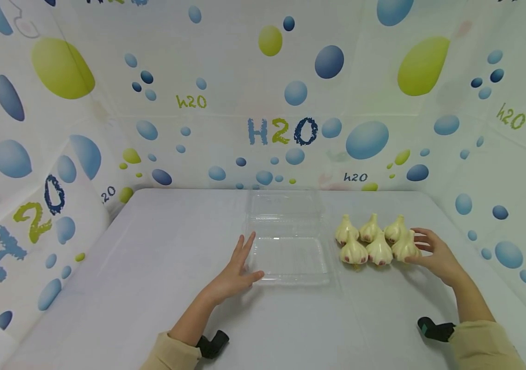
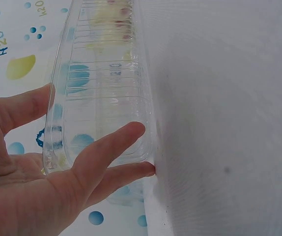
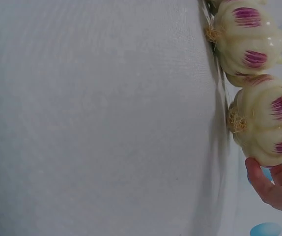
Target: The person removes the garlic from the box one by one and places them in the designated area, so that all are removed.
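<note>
A clear plastic box [image 1: 290, 280] stands on the table with its lid [image 1: 283, 204] laid back toward the wall. My left hand [image 1: 231, 281] is at the box's left end, fingers spread and fairly straight; in the left wrist view its fingertips [image 2: 136, 130] lie against the clear wall [image 2: 106, 113]. To the right of the box, several whitish garlic bulbs [image 1: 353, 253] with purple streaks sit in two rows. My right hand [image 1: 443, 261] holds the front right garlic bulb [image 1: 404, 249] between thumb and fingers. Its roots [image 3: 237, 120] show in the right wrist view.
A white cloth covers the table [image 1: 166, 246]. Behind and at the sides hangs a backdrop [image 1: 226, 67] printed with blue and green drops. Black wrist devices [image 1: 213, 344] are worn below both hands.
</note>
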`<state>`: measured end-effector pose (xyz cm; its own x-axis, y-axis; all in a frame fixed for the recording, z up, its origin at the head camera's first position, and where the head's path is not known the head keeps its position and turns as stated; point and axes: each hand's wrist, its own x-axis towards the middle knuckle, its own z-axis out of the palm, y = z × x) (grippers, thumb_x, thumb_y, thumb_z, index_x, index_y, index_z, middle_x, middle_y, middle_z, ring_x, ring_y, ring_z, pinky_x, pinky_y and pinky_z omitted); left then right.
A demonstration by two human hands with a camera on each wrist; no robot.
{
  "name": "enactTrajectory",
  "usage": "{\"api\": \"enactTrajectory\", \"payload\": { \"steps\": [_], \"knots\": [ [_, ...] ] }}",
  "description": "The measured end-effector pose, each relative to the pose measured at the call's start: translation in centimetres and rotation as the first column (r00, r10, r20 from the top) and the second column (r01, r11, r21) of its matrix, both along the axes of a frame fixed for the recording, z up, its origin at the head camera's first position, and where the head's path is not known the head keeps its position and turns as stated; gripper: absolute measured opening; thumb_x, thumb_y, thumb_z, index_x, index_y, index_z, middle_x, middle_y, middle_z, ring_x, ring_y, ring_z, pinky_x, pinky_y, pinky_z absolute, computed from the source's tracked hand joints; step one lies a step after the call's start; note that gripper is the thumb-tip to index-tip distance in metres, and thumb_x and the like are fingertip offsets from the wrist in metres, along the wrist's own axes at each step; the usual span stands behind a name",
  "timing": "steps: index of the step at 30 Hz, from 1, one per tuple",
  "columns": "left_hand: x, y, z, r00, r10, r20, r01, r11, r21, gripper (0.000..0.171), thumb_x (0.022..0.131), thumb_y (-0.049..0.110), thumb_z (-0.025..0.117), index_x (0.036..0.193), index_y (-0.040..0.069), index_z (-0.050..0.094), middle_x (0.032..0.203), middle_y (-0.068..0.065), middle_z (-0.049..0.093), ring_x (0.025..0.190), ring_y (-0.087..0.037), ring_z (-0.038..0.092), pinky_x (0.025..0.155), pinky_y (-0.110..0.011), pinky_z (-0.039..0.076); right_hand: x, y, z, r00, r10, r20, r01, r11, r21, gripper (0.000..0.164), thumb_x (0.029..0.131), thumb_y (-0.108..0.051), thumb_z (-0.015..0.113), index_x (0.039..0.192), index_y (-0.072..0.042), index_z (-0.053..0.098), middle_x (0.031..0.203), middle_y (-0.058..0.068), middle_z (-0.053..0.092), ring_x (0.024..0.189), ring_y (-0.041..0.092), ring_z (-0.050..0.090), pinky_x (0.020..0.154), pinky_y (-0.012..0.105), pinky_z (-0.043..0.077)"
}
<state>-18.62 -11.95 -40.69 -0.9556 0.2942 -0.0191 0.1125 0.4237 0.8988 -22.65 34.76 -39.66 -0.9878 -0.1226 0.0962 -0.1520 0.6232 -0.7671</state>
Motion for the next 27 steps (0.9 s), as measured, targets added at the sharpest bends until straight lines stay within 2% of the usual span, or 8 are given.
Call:
{"api": "enactTrajectory", "payload": {
  "steps": [6,14,17,24,27],
  "knots": [
    [0.01,0.02,0.01,1.0,-0.004,-0.001,0.004,1.0,0.005,0.086,0.085,0.015,0.064,0.148,0.03,0.006,0.151,-0.015,-0.014,0.132,-0.049,0.01,0.091,-0.063,0.032,-0.07,-0.08,-0.1,1.0,0.003,0.024,-0.003,1.0,0.0,0.078,0.078,-0.006,0.07,0.137,0.008,0.021,0.128,0.037,0.033,0.115,0.055,0.033,0.086,0.061,0.037],
    [0.01,0.1,0.11,1.0,-0.001,-0.002,0.001,1.0,-0.006,0.085,0.086,0.016,0.063,0.148,0.029,0.006,0.151,-0.014,-0.014,0.133,-0.048,0.007,0.091,-0.065,0.031,-0.16,0.01,-0.33,0.998,-0.004,0.063,0.003,1.0,0.016,0.079,0.078,-0.008,0.07,0.137,0.008,0.021,0.129,0.038,0.031,0.116,0.055,0.032,0.087,0.062,0.036],
    [0.02,0.09,0.07,1.0,-0.001,0.0,0.001,1.0,-0.006,0.085,0.086,0.016,0.063,0.148,0.029,0.006,0.151,-0.014,-0.014,0.133,-0.047,0.006,0.09,-0.064,0.031,-0.17,0.05,-0.32,0.998,-0.005,0.062,0.004,1.0,0.023,0.079,0.078,-0.009,0.071,0.137,0.008,0.021,0.129,0.038,0.031,0.116,0.055,0.033,0.087,0.061,0.037],
    [0.09,0.04,0.03,1.0,-0.002,0.002,0.002,1.0,-0.003,0.084,0.086,0.015,0.062,0.148,0.027,0.006,0.15,-0.016,-0.014,0.132,-0.05,0.009,0.084,-0.059,0.04,-0.23,0.07,-0.17,0.999,-0.002,0.049,0.0,0.999,0.035,0.08,0.077,-0.01,0.072,0.137,0.008,0.023,0.13,0.037,0.032,0.115,0.055,0.034,0.086,0.062,0.037],
    [0.07,0.07,0.13,1.0,0.005,0.011,-0.005,1.0,0.002,0.084,0.087,0.015,0.062,0.148,0.028,0.006,0.15,-0.015,-0.015,0.132,-0.05,0.008,0.085,-0.059,0.04,-0.22,-0.03,-0.11,0.999,-0.007,0.052,0.005,0.999,0.032,0.08,0.077,-0.012,0.073,0.137,0.008,0.023,0.13,0.037,0.032,0.116,0.055,0.033,0.087,0.062,0.036]
  ]
}}
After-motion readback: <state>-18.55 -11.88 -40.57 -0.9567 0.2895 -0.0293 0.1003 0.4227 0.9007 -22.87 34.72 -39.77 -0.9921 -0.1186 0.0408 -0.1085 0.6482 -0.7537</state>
